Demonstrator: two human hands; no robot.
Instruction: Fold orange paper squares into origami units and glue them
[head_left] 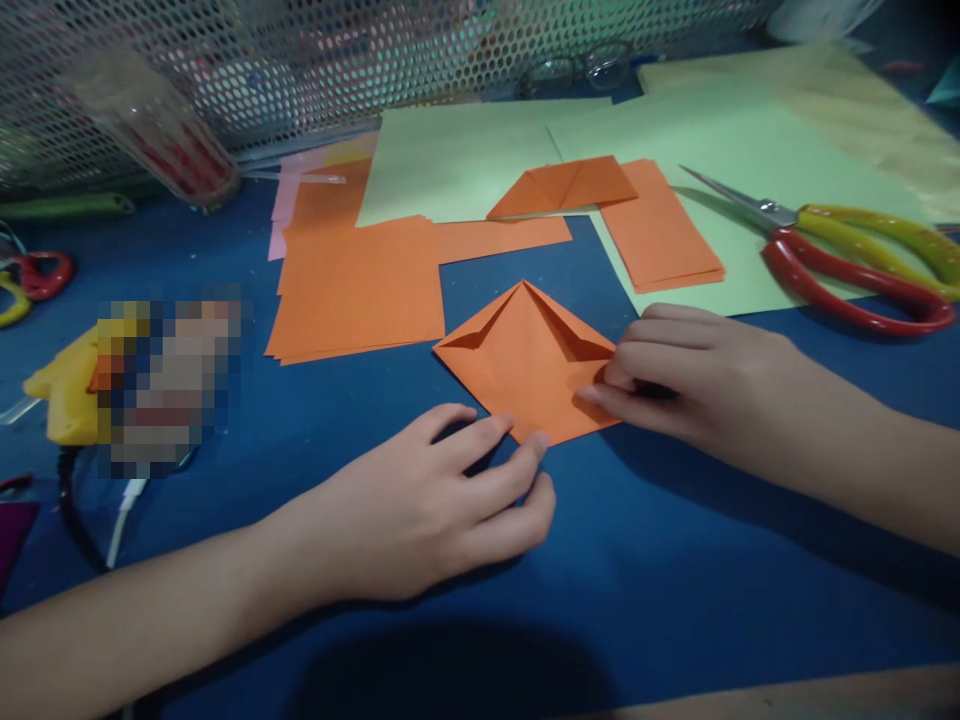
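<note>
A folded sheet of orange paper (529,365) lies on the blue tabletop, a diamond with its point away from me and two narrow folded flaps along its upper edges. At its right corner, my right hand (686,365) is closed, pinching the paper between thumb and fingers. My left hand (442,500) rests by the near corner with fingers apart and slightly curled. Two of its fingertips touch the paper's lower edge; its thumb is hidden or hard to make out.
Orange square sheets (360,290) are stacked at left. Beyond lie green paper (465,150), a folded orange piece (566,185), orange rectangles (660,225) and scissors (795,220). At left are a yellow glue gun (75,385), a blurred-out object (176,385) and a clear jar (165,130).
</note>
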